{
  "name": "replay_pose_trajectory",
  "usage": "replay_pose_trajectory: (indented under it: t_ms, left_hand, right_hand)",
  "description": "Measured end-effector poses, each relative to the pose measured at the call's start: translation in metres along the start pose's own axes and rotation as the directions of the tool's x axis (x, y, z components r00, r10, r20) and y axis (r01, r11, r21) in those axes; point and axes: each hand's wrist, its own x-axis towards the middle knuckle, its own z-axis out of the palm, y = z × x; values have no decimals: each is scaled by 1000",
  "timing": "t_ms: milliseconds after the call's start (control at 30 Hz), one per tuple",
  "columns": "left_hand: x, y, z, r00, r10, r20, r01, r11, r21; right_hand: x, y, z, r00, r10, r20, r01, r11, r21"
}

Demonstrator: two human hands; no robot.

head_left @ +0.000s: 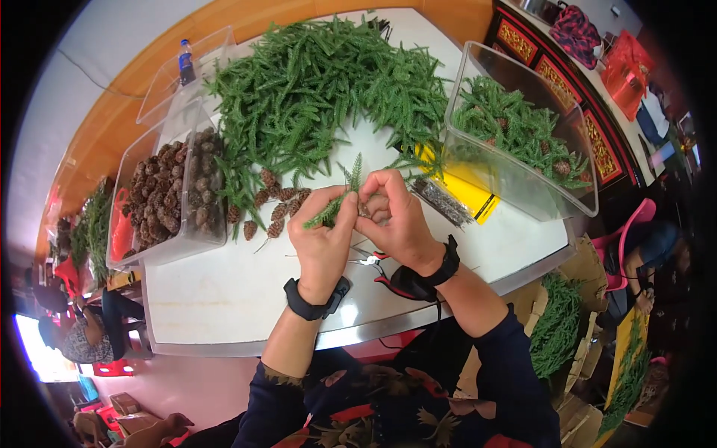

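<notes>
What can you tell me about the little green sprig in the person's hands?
The sprig is slim and green, lined with short, needle-like leaves; its material cannot be told for sure. One needled part slants down to the left across the left hand, whose thumb and fingers pinch it. Another tip points up between the hands; the fingers hide whether the two join. The right hand is close beside it, contact unclear. It is held above the white table.

Navy sleeves (515, 381), black wrist straps (302, 305), flowered garment (385, 407)
</notes>
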Motion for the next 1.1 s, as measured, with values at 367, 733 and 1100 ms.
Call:
replay_pose_trajectory:
  t_ms: [367, 733, 1100]
  left_hand:
    - [-2, 45, -33, 966, -191, 176, 243, 907, -344]
    - [-53, 55, -58, 966, -78, 246, 130, 970, -203]
    - [-92, 66, -78, 820, -354, 449, 555, 684, -474]
  right_hand:
    - [0, -57, -23, 979, -175, 109, 189, 973, -131]
    - [-32, -94, -11, 976, -151, 157, 192, 936, -294]
    - [-59, -97, -3, 947, 146, 285, -157, 987, 16]
